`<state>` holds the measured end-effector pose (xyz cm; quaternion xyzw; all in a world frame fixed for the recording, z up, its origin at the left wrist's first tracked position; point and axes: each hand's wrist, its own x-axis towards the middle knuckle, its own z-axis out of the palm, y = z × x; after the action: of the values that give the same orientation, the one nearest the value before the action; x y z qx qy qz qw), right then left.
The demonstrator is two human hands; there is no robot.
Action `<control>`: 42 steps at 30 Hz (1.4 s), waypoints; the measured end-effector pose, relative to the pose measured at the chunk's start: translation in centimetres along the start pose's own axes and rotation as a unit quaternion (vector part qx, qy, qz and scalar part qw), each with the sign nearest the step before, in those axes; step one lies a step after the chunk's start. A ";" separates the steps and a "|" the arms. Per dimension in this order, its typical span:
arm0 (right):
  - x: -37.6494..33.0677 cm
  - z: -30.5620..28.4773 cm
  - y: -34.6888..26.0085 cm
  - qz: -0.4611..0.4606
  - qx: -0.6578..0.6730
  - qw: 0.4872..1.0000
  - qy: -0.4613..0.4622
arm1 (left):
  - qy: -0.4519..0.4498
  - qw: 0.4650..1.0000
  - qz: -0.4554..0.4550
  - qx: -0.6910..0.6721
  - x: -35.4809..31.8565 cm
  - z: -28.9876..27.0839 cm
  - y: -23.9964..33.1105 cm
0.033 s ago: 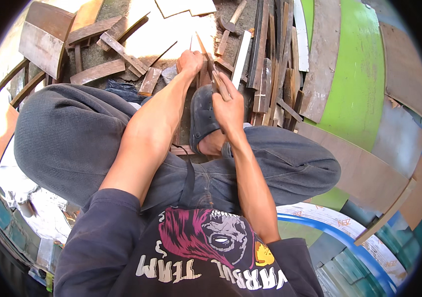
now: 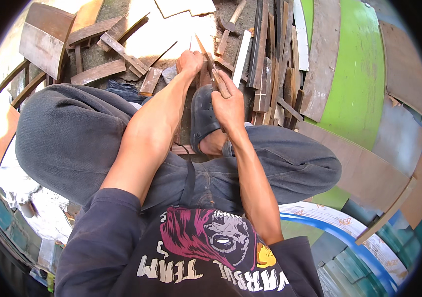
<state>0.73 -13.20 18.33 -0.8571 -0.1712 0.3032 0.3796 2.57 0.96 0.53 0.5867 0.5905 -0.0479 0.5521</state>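
Note:
My right hand (image 2: 228,104) is wrapped round the wooden handle of what looks like a handsaw (image 2: 205,53). Its narrow brown blade points away from me and tapers to a tip beside my left hand. My left hand (image 2: 189,63) is closed, pressing down on a reddish-brown piece of wood (image 2: 204,77) mostly hidden under it and the blade. My foot in a dark clog (image 2: 202,119) is planted just nearer than the wood, next to the right hand. Whether the saw teeth touch the wood is too small to tell.
Wooden offcuts (image 2: 98,72) lie scattered at the far left. A hammer (image 2: 232,18) rests beyond my hands. Long dark battens (image 2: 265,54) and a white strip (image 2: 241,57) are to the right, then a green board (image 2: 357,74) and plywood sheets (image 2: 354,153).

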 end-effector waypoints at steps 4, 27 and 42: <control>-7.4 -3.2 -1.7 -0.034 -0.001 0.999 -0.039 | 0.039 0.999 -0.002 -0.014 1.9 -1.7 -0.7; -1.0 -0.4 -0.9 -0.074 -0.065 0.995 0.011 | 0.075 0.996 0.051 0.020 0.5 -0.9 -0.2; -2.8 -0.2 2.7 -0.067 0.008 0.998 0.006 | 0.065 0.998 0.008 -0.003 1.8 -1.2 -0.2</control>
<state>-1.06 -16.57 17.49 -0.8421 -0.2239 0.2735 0.4073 2.27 2.91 -0.41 0.5917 0.6204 -0.0037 0.5148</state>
